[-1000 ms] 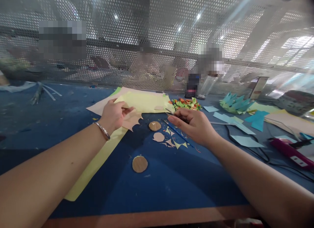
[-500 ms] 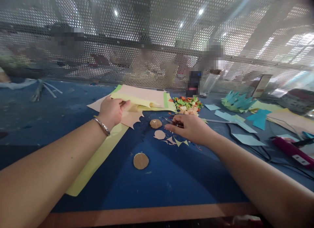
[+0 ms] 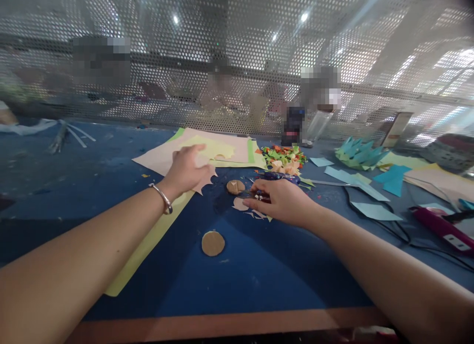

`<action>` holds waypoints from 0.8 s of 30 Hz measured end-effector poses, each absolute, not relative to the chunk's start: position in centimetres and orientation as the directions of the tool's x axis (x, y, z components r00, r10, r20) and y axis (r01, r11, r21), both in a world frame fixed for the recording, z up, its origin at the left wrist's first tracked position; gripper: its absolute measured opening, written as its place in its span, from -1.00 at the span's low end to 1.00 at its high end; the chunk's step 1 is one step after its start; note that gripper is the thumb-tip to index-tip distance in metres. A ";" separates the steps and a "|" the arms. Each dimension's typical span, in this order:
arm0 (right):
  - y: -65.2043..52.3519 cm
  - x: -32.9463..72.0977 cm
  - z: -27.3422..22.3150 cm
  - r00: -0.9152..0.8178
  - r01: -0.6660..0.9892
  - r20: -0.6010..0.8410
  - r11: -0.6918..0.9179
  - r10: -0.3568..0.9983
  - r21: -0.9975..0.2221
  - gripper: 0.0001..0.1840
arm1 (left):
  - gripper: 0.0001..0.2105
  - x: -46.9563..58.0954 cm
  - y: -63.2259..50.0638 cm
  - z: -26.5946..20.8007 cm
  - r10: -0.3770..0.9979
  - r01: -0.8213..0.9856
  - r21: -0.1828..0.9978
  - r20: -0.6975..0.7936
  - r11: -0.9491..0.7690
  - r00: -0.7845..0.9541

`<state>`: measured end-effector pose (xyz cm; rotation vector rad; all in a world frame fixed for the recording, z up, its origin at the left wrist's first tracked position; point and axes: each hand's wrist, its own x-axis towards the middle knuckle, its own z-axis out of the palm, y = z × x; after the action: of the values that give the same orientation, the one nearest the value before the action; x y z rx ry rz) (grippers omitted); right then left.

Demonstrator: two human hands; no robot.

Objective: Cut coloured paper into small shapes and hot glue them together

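Blue table (image 3: pixel 259 279): findings

Head view: Left hand (image 3: pixel 187 168) loosely spread over the yellow sheet (image 3: pixel 215 145) and jagged-edged pink paper (image 3: pixel 207 180); contact undetermined. Right hand (image 3: pixel 277 198) curled, thumb at the pink disc (image 3: pixel 239 203); cannot tell whether it grips anything. Cardboard disc (image 3: pixel 234 187) just beyond; second cardboard disc (image 3: pixel 213 243) nearer the front.

head view | from wearer's head | facing forward, down | near left hand (image 3: pixel 187 171), right hand (image 3: pixel 277 199) | mesh screen (image 3: pixel 246 30) beyond
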<state>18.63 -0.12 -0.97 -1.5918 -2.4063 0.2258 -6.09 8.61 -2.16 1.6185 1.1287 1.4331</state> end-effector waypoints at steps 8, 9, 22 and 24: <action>-0.5 18.4 -1.0 -0.485 0.800 0.067 0.473 0.872 -0.369 -0.53 | -0.44 -4.3 7.0 -3.0 0.719 0.482 0.568 0.322 -0.667 0.616; -0.5 18.4 -0.9 -0.476 0.796 0.071 0.464 0.876 -0.388 -0.52 | -0.43 -4.3 7.0 -3.1 0.708 0.487 0.550 0.310 -0.678 0.635; 1.0 18.9 -2.0 -0.228 0.654 0.236 0.328 0.945 -0.682 -0.60 | -0.36 -2.8 4.9 -2.5 0.812 0.099 0.934 0.242 -0.343 0.531; 1.0 18.9 -1.8 -0.235 0.610 0.244 0.338 0.941 -0.717 -0.64 | -0.38 -2.7 4.6 -2.2 0.821 0.016 0.955 0.246 -0.297 0.516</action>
<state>18.90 1.03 -1.79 -1.3556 -1.9462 0.6443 -2.68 4.62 -2.24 1.6915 0.7156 0.9429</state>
